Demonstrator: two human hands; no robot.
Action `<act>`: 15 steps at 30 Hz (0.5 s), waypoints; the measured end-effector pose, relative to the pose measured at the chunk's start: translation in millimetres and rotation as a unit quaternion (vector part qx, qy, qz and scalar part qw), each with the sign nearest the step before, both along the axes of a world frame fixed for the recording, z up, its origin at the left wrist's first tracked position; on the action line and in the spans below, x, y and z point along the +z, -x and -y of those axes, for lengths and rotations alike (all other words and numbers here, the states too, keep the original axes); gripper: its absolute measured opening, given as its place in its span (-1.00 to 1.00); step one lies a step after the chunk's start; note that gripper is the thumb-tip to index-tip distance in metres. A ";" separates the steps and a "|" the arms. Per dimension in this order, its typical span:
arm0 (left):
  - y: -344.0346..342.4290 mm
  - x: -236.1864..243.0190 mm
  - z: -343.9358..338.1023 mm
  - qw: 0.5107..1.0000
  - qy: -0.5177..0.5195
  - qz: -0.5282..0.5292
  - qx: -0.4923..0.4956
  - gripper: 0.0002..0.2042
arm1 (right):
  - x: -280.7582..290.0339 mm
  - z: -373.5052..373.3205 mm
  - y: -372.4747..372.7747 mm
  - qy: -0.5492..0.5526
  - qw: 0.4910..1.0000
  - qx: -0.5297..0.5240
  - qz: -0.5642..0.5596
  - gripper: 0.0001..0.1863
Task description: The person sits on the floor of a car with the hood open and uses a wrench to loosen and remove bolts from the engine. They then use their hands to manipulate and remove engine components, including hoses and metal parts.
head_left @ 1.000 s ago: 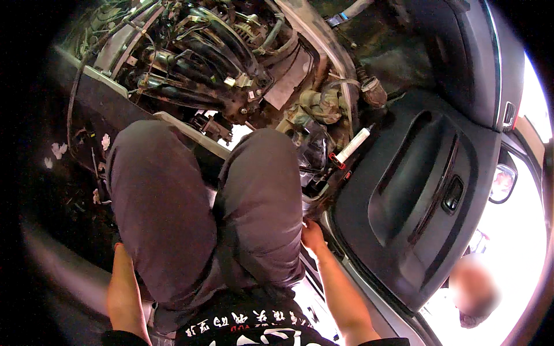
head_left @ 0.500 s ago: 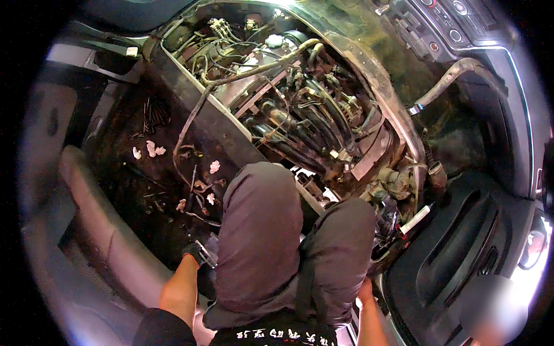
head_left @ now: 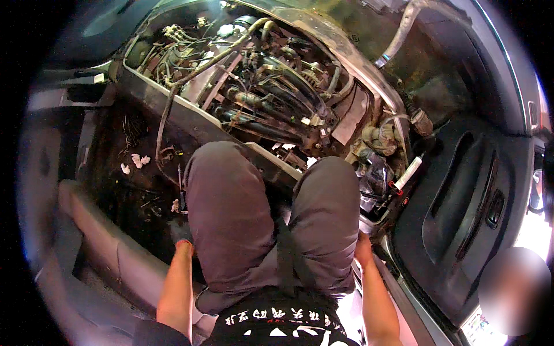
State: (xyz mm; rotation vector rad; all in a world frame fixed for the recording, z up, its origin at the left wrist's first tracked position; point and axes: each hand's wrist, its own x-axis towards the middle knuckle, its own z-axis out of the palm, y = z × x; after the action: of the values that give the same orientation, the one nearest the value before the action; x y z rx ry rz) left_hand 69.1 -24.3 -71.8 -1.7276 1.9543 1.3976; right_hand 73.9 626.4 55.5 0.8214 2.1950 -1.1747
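My left hand (head_left: 183, 234) is low beside my left thigh, above the dark floor. It looks dark, perhaps gloved, and its fingers blend into the shadow, so a grip cannot be made out. My right hand (head_left: 362, 249) is against the outer side of my right thigh, near the door sill, its fingers hidden behind the leg. Ahead of my knees lies an uncovered engine bay (head_left: 277, 98) with black pipes, wires and a long dirty hose (head_left: 214, 70) across it. A slim screwdriver-like tool (head_left: 181, 183) stands beside my left knee.
Crumpled white tissues (head_left: 137, 161) and a bundle of dark bolts or rods (head_left: 133, 131) lie on the floor at left. A white tube with a red end (head_left: 409, 175) rests by the open door (head_left: 461, 202). A blurred person (head_left: 513, 291) is outside at lower right.
The view has shifted, so the engine bay sits further left and higher. A shiny metal object seen at my left hand earlier no longer shows. My right hand stays beside the thigh.
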 end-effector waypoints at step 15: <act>368.9 211.6 -220.3 0.642 0.023 0.032 -0.765 -0.58 | -32.2 0.9 83.1 0.193 0.967 -0.161 -0.027 -0.64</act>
State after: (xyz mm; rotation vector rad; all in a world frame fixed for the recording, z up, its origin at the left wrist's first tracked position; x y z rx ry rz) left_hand -299.8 196.1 139.8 0.2826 2.1887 0.4965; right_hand -9.2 625.5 23.3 1.0023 1.8221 -1.7323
